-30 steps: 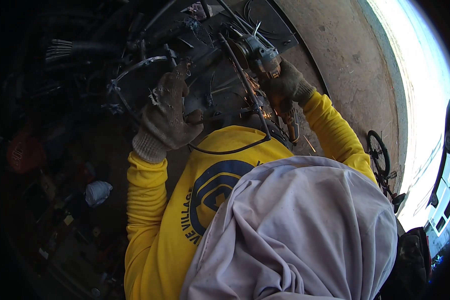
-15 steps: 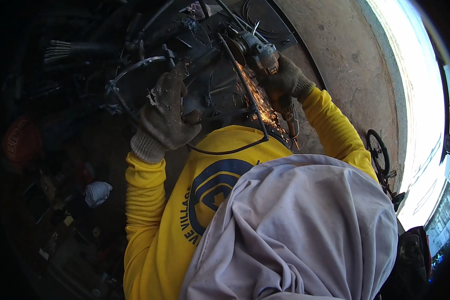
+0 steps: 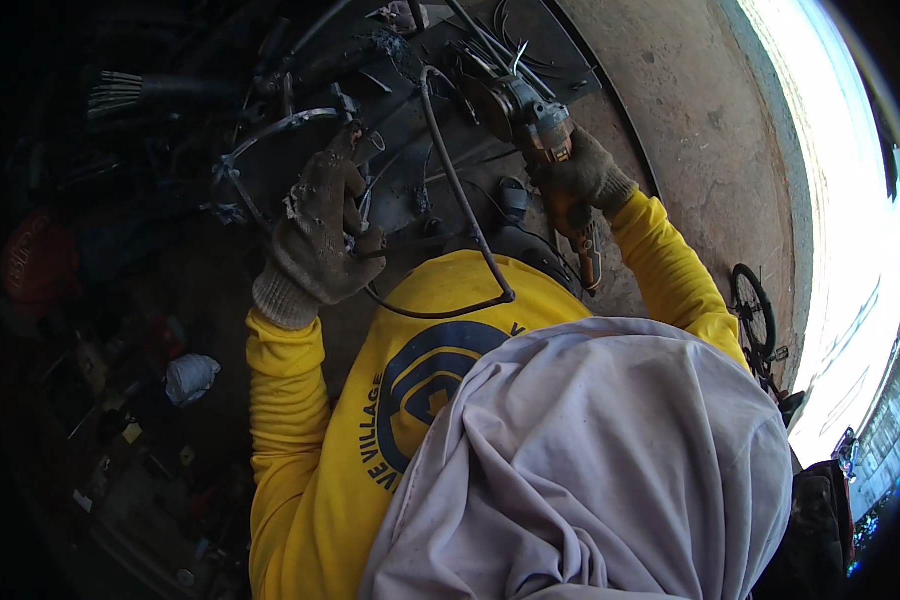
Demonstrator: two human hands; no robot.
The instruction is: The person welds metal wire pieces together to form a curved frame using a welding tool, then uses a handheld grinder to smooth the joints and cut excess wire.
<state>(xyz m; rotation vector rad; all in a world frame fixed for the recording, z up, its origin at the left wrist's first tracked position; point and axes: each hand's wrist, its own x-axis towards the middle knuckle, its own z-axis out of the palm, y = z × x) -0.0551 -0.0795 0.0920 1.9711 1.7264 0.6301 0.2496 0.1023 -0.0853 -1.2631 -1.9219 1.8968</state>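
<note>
A bent, dark metal rod frame lies across the front of my yellow shirt, its upper bend leaning over the work table. My gloved left hand is closed around part of this frame, with its fingers curled and the thumb toward a bar. In my gloved right hand is an angle grinder, gripped around its body. The grinder's disc sits to the right of the frame, apart from it, and no sparks show. Part of the frame is hidden behind my left hand.
The dark metal table carries rods and scraps. A curved, welded metal piece lies left of my left hand. Off in the shadow are a red object and a crumpled pale bundle. A bicycle wheel stands on the right.
The spark stream has stopped. The grinder has moved slightly right and down, away from the rod. The rod frame has shifted left and turned, and my left hand has moved slightly left.
</note>
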